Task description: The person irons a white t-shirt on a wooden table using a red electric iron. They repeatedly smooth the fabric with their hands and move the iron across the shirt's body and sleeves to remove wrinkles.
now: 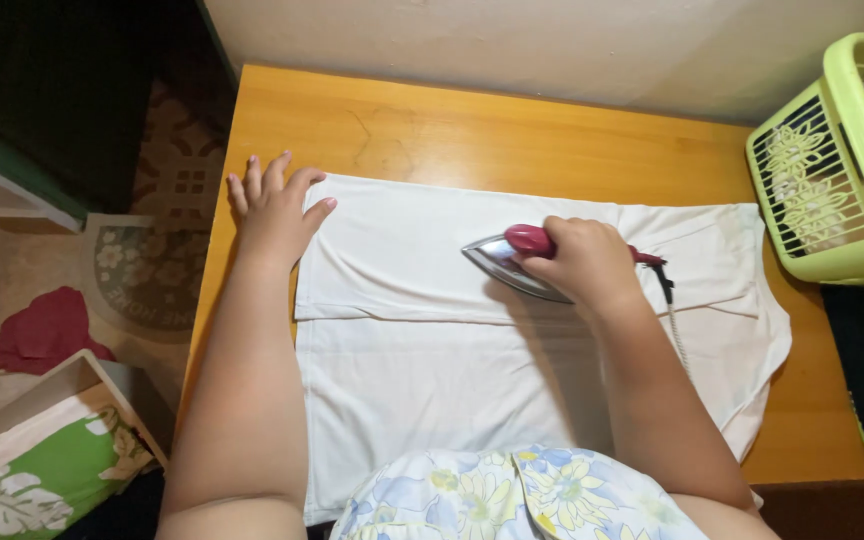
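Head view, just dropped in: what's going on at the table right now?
A person is ironing a white garment spread flat on a wooden table. The right hand has a closed grip on the red handle of an iron, whose soleplate rests on the folded upper part of the cloth, tip pointing left. The left hand lies open, pressing the garment's top left corner against the table. A green laundry basket stands at the table's right end.

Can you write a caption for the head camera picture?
Right hand presses a pink-handled iron on white cloth; left hand holds its corner.
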